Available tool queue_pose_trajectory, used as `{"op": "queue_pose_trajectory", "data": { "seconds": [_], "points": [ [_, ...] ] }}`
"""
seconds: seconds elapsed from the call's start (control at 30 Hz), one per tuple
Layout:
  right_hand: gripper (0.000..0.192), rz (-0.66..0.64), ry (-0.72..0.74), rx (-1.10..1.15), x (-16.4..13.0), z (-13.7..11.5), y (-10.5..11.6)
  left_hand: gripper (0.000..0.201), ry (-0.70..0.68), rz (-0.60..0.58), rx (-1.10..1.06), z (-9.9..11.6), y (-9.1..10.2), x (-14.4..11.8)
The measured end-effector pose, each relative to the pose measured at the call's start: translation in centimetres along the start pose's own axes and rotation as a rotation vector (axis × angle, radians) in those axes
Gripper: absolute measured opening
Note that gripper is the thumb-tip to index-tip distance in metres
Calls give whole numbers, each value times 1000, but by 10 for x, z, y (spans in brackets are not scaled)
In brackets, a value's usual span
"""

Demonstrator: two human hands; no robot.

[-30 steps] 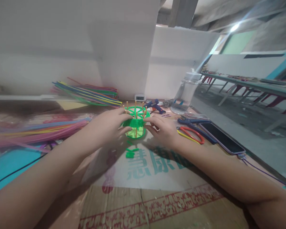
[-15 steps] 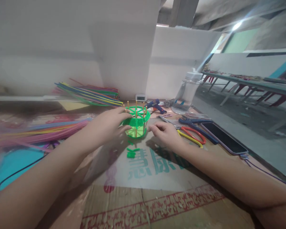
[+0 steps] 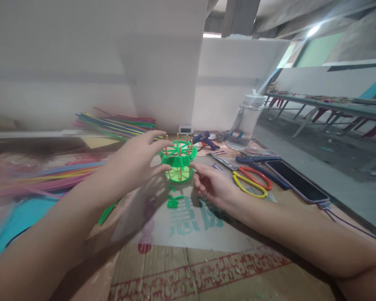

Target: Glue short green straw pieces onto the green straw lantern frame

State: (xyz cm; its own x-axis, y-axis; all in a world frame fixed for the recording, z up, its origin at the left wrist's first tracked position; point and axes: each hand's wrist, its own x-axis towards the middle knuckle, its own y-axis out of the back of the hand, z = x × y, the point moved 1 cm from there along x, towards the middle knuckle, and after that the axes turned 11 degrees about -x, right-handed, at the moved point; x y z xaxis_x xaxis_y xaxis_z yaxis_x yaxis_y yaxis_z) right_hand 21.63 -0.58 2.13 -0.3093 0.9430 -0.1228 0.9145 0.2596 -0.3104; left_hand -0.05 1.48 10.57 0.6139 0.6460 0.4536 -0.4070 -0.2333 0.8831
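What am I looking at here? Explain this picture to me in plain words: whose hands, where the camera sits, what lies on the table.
The camera sits on a person's head and looks down over their own bare arms. The left hand grips the side of a small green basket frame with thin wooden sticks standing in it. The right hand touches its other side with its fingertips. The frame stands on flattened cardboard. Around it lie colored straws, scissors, a glue gun, a phone and a clear plastic jar.
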Motion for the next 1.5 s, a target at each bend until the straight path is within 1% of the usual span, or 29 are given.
{"op": "queue_pose_trajectory", "data": {
  "seconds": [0.1,0.17,0.23,0.3,0.4,0.53,0.73,0.83,0.97,1.07,1.13,1.2,1.23,1.4,1.5],
  "points": [
    [16,-18,-7,41,1,-1,0,43,-94,73,61,11,-4,-1],
    [15,-19,-7,62,2,0,0,39,-169,86,100,15,-13,-1],
    [15,-13,-8,80,2,0,-1,40,-218,92,137,15,-23,-2],
    [15,-9,-17,94,1,0,-1,41,-237,99,156,12,-30,-3],
    [14,-10,-29,110,0,-2,-2,42,-242,116,168,9,-35,-2],
    [16,-25,-14,125,-1,-3,-2,42,-264,136,193,9,-37,-1],
    [18,-35,-15,115,1,-2,0,41,-291,135,246,11,-40,-2],
    [18,-10,-20,68,3,-1,2,44,-303,131,238,11,-38,-2],
    [20,53,-49,-29,3,4,6,58,-286,158,198,10,-31,-1],
    [14,106,-36,-128,2,8,10,66,-231,194,167,6,-24,-1],
    [20,125,-18,-233,3,10,12,61,-192,232,124,2,-19,0],
    [29,114,6,-373,3,10,15,51,-148,280,59,-2,-14,0],
    [31,98,22,-447,4,8,16,46,-125,301,27,-3,-12,1],
    [19,3,100,-763,3,-3,20,31,-8,326,-72,-9,0,4],
    [15,-46,231,-1005,-3,-9,25,29,80,327,-56,-9,6,-3]
  ]
}}
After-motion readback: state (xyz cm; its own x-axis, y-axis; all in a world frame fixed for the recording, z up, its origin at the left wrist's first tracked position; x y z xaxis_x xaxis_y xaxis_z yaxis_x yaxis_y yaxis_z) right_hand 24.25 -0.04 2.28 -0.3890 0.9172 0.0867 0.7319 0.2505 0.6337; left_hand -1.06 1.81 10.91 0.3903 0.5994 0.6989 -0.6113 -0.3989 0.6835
